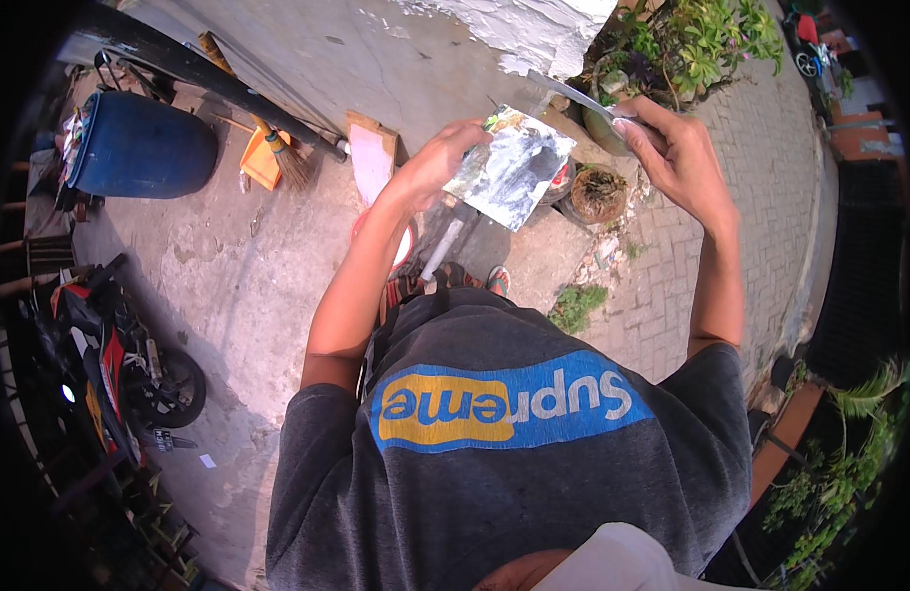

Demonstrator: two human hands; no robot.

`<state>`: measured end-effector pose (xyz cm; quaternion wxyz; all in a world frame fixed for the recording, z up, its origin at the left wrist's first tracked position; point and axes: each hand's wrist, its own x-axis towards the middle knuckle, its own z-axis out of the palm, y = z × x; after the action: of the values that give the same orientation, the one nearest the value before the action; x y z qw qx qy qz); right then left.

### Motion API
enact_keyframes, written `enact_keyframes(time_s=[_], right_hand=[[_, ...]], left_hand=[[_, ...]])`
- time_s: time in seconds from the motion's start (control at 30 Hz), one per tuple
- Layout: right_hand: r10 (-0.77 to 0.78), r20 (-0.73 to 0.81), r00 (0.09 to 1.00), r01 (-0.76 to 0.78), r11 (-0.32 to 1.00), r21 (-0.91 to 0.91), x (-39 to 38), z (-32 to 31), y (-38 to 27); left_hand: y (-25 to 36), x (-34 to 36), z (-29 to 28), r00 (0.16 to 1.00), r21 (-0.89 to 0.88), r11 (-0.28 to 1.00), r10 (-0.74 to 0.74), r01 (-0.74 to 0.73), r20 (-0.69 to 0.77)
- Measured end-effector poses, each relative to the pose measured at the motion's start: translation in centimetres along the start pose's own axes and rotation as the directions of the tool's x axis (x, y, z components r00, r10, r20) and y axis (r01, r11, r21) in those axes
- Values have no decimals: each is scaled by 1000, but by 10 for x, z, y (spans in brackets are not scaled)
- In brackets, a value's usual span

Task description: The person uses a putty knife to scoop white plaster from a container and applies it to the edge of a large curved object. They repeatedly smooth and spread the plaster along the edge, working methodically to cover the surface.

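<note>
Standing on concrete, the left hand [437, 163] pinches a shiny square plate [511, 167] at its edge, tilted up for working. The right hand [676, 153] has its fingers closed on a long blade [571, 95] angled above it.

Your left hand [430, 167] holds a flat, crinkled silvery foil package [511, 167] by its left edge, tilted, with a bit of green print at its top corner; your right hand [676, 153] is just beside its upper right corner. On your grey shirt sits a rectangular label [504, 402], blue with a yellow patch and pale lettering.
</note>
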<state>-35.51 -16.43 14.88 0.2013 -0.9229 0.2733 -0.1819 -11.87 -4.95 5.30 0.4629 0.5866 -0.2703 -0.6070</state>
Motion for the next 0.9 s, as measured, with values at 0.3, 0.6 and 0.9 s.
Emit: enact_keyframes(time_s=[0.3,0.6,0.9], right_hand=[[54,-73,996,-48,996,79,9,6,14],[116,-102,988,-91,972,218,14,-9,4],[76,-169,983,-34,970,241,5,-16,-16]], left_hand=[[11,-14,8,999,-35,999,9,-10,-36],[11,-12,6,1000,-20,999,29,-29,-4],[-8,2,-5,998,-46,999,2,0,58]])
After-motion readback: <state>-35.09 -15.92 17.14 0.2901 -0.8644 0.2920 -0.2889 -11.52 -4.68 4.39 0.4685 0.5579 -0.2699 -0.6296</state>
